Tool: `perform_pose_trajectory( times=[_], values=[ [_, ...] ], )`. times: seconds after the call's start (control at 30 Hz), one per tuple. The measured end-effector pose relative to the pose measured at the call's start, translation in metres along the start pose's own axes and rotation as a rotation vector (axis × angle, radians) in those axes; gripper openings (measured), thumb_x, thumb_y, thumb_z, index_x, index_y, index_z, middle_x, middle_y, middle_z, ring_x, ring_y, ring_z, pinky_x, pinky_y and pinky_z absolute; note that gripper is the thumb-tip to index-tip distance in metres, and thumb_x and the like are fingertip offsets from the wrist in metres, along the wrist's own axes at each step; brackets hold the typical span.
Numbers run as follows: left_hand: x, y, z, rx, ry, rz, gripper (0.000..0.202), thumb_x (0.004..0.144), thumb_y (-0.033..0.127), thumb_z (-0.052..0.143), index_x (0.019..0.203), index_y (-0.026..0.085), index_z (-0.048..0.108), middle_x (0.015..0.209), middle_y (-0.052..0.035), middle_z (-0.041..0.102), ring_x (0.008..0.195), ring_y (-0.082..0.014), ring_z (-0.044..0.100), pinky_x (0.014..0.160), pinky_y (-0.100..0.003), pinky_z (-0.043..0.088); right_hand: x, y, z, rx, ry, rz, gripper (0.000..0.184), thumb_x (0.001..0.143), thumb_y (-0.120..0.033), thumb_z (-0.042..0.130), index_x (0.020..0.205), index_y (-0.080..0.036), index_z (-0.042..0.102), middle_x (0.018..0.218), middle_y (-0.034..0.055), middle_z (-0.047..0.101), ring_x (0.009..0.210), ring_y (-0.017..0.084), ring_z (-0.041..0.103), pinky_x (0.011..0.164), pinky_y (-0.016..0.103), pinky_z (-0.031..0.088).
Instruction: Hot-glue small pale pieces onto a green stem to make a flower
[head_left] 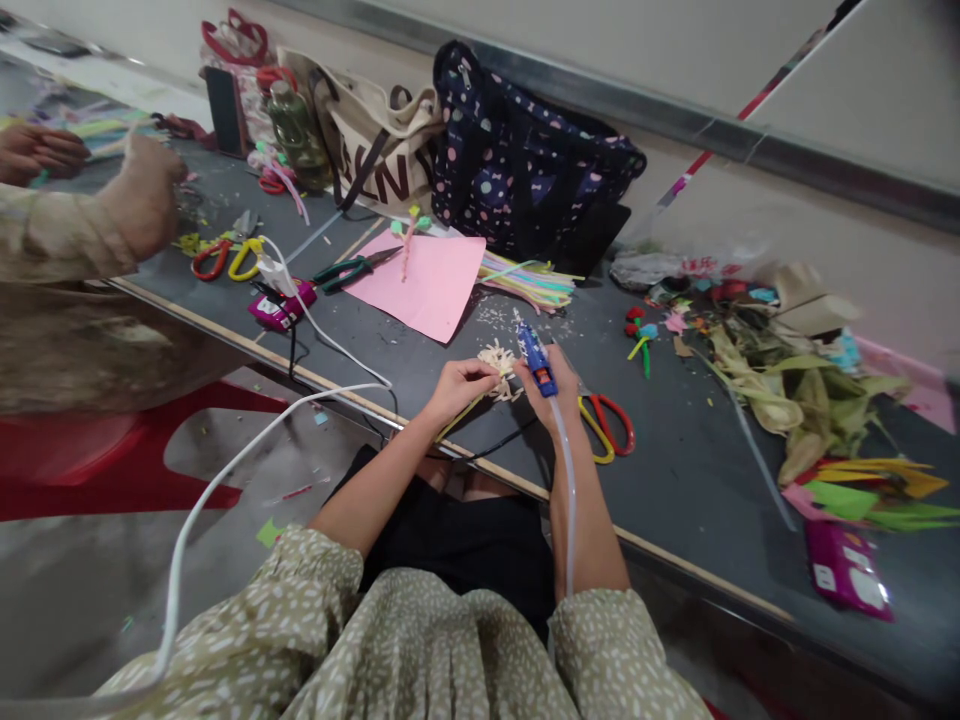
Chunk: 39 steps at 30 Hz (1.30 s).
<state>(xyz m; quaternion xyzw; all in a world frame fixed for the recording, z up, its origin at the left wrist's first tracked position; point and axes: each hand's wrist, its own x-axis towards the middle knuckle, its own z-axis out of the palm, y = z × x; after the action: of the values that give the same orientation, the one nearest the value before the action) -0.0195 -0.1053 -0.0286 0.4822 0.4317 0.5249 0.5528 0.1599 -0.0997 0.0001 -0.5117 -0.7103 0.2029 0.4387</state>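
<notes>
In my right hand (551, 385) is a blue hot glue gun (534, 358), its nozzle pointing away from me and a long pale glue stick (568, 490) trailing back along my forearm. White flecks speckle its front. My left hand (466, 388) pinches a cream flower (498, 366) with many narrow petals, and a thin yellowish stem (459, 418) runs back under that hand. The flower is just above the dark table, left of the glue gun. Close by my right wrist lie scissors with red and yellow handles (613, 425), their blades partly hidden.
Pink paper (435, 300) lies ahead with green-handled pliers (352, 270) and pipe cleaners (536, 285). Bags (517, 160) line the wall. Dried husks (810, 390) are piled at right. A white cable (300, 400) crosses the table edge. Another person's hand (146, 195) is at left.
</notes>
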Motion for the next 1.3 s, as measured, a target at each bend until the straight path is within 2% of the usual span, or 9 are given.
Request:
perform_pose_trajectory(
  times=[0.27,0.6,0.77,0.87,0.93,1.03,1.13,1.23,1.3],
  values=[
    [0.000,-0.002,0.000,0.017,-0.009,0.015,0.020,0.067,0.033,0.080,0.074,0.014,0.077,0.072,-0.0038,0.070,0.065,-0.0136,0.059,0.067,-0.026,0.045,-0.002,0.007,0.002,-0.015,-0.021,-0.022,0.013,0.085,-0.033,0.062,0.092,-0.025,0.055,0.083,-0.0011,0.061,0.076,0.017,0.059,0.076,0.031,0.048],
    [0.000,0.002,0.001,-0.002,-0.006,0.003,0.026,0.064,0.037,0.082,0.072,0.013,0.076,0.069,-0.0035,0.070,0.063,-0.0128,0.058,0.065,-0.025,0.045,-0.001,0.004,0.003,-0.029,0.011,-0.035,0.013,0.086,-0.034,0.063,0.091,-0.023,0.057,0.082,-0.0008,0.060,0.078,0.017,0.060,0.076,0.031,0.049],
    [0.000,0.004,0.002,-0.148,0.045,-0.103,0.034,0.063,0.041,0.085,0.079,0.012,0.077,0.069,-0.0030,0.070,0.057,-0.0099,0.056,0.058,-0.023,0.043,0.001,-0.002,0.004,0.097,0.177,-0.004,0.019,0.086,-0.037,0.066,0.096,-0.022,0.062,0.090,0.0016,0.068,0.075,0.015,0.063,0.075,0.032,0.051],
    [0.001,0.005,0.001,-0.253,0.080,-0.141,0.038,0.060,0.043,0.087,0.080,0.012,0.076,0.068,-0.0030,0.070,0.053,-0.0082,0.054,0.054,-0.022,0.042,0.003,-0.006,0.003,0.188,0.317,0.068,0.023,0.084,-0.042,0.068,0.092,-0.020,0.063,0.088,0.0022,0.068,0.077,0.015,0.063,0.078,0.032,0.051],
    [0.002,0.004,0.000,-0.304,0.082,-0.155,0.040,0.060,0.044,0.088,0.080,0.012,0.076,0.065,-0.0021,0.068,0.049,-0.0071,0.052,0.050,-0.021,0.041,0.004,-0.005,0.004,0.227,0.344,0.146,0.028,0.081,-0.046,0.071,0.089,-0.019,0.063,0.086,0.0024,0.068,0.077,0.016,0.063,0.078,0.033,0.051],
    [0.003,0.003,-0.002,-0.368,0.088,-0.160,0.040,0.062,0.044,0.087,0.082,0.011,0.075,0.063,-0.0010,0.066,0.046,-0.0061,0.050,0.047,-0.020,0.041,0.005,0.000,0.006,0.321,0.297,0.306,0.036,0.079,-0.054,0.070,0.085,-0.019,0.067,0.078,0.0017,0.066,0.067,0.014,0.059,0.066,0.029,0.049],
    [0.004,0.002,-0.003,-0.411,0.102,-0.157,0.040,0.063,0.043,0.087,0.082,0.011,0.074,0.064,-0.0014,0.066,0.048,-0.0065,0.053,0.048,-0.020,0.045,0.006,0.005,0.010,0.456,0.191,0.411,0.044,0.081,-0.063,0.063,0.077,-0.020,0.068,0.064,0.0000,0.059,0.052,0.011,0.050,0.051,0.026,0.041],
    [0.006,0.001,-0.004,-0.442,0.125,-0.140,0.039,0.062,0.043,0.088,0.082,0.012,0.074,0.068,-0.0023,0.068,0.051,-0.0067,0.055,0.050,-0.020,0.047,0.005,0.004,0.013,0.541,0.113,0.410,0.050,0.082,-0.069,0.058,0.074,-0.020,0.066,0.063,0.0011,0.061,0.047,0.011,0.049,0.046,0.026,0.037],
    [0.007,0.000,-0.005,-0.461,0.144,-0.122,0.039,0.062,0.042,0.088,0.082,0.012,0.074,0.069,-0.0022,0.068,0.052,-0.0065,0.055,0.051,-0.020,0.047,0.003,0.001,0.014,0.559,0.086,0.367,0.051,0.081,-0.071,0.056,0.078,-0.021,0.063,0.074,0.0040,0.068,0.050,0.011,0.052,0.046,0.026,0.040]
  ],
)
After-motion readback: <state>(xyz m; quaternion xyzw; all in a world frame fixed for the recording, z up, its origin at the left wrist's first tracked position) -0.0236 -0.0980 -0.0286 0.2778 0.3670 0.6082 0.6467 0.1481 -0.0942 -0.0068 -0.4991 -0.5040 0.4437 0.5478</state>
